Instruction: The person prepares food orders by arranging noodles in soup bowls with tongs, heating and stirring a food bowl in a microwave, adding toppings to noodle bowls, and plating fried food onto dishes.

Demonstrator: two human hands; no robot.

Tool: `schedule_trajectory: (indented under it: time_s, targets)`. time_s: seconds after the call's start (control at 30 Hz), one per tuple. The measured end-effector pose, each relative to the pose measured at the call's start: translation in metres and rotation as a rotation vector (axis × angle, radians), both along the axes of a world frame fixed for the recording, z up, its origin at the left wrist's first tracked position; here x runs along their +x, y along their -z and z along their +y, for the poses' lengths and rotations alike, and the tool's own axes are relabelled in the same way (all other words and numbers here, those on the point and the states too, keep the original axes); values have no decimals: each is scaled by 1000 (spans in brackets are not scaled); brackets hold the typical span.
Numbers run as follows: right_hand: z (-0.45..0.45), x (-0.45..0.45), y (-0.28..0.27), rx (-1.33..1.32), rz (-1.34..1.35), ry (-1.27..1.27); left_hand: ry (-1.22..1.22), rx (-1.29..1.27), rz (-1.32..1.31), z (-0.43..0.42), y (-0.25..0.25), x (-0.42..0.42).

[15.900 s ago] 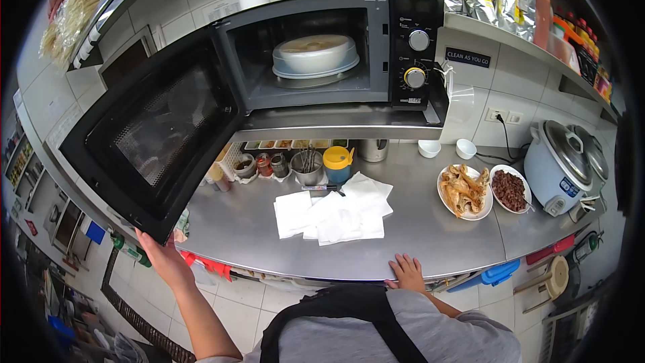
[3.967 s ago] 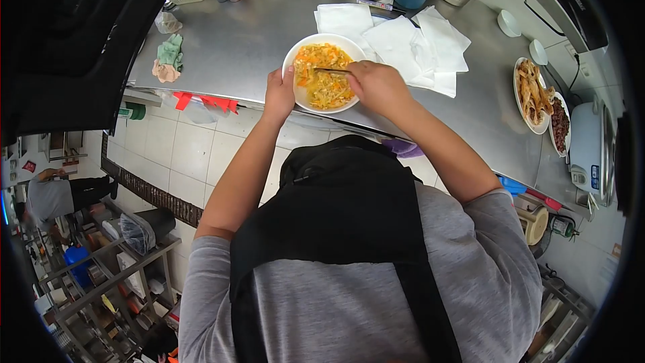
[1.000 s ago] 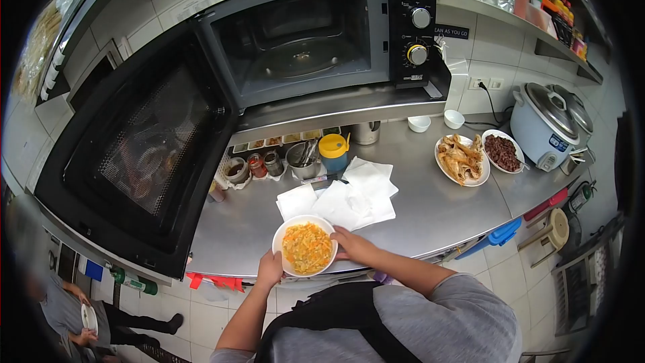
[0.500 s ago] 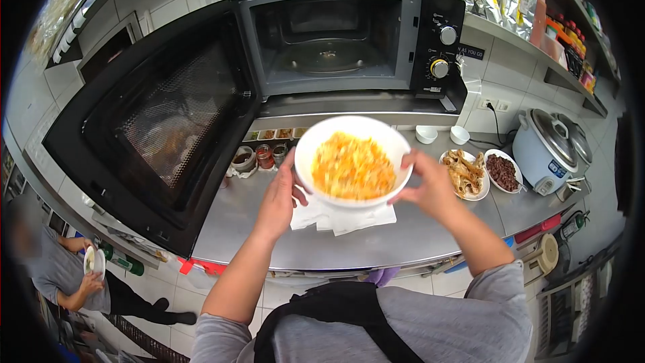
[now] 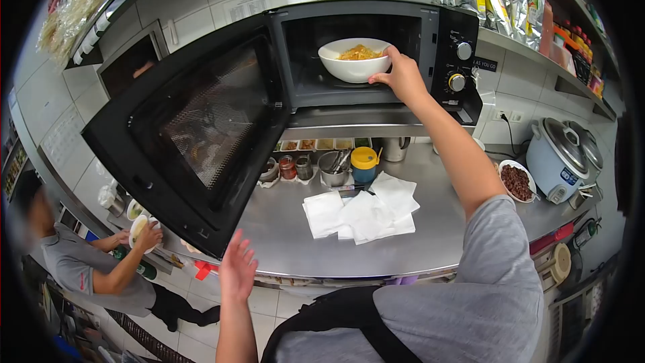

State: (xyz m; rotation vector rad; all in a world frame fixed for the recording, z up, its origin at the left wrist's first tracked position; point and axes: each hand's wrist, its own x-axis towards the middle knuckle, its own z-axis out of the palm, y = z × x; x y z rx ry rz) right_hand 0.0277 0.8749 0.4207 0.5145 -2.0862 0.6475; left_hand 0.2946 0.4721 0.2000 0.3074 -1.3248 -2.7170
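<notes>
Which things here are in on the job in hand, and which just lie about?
In use:
- bowl, right hand on its rim
- microwave, door open

Seemingly idle:
- napkins
- yellow-lidded cup
- jars
- rice cooker

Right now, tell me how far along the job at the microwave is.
Looks done: the microwave door is open and the bowl of food is inside. In hand: the right hand grips the bowl; the left hand is open near the door. Apparently left: releasing the bowl and closing the door.
</notes>
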Motion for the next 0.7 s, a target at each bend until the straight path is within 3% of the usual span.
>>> schedule_trajectory:
  time_s: [0.13,0.27,0.37,0.4,0.47,0.57,0.7]
  targets:
    - [-5,-36,9,-51,-20,57,-128,64,198,-43,0,41]
    - [-7,-49,11,-55,-11,106,-231,3,390,-32,-53,55]
    - [-12,-23,11,-38,-119,131,-152,-82,681,-7,-103,41]
    - [-14,-7,16,-36,-55,110,-136,-83,681,-2,-114,32]
    - [-13,31,28,-40,60,45,55,-79,950,6,-128,20]
    - [26,53,53,-158,277,-12,66,-81,964,2,-118,13]
    - [100,67,71,-505,251,31,220,9,946,75,-117,16]
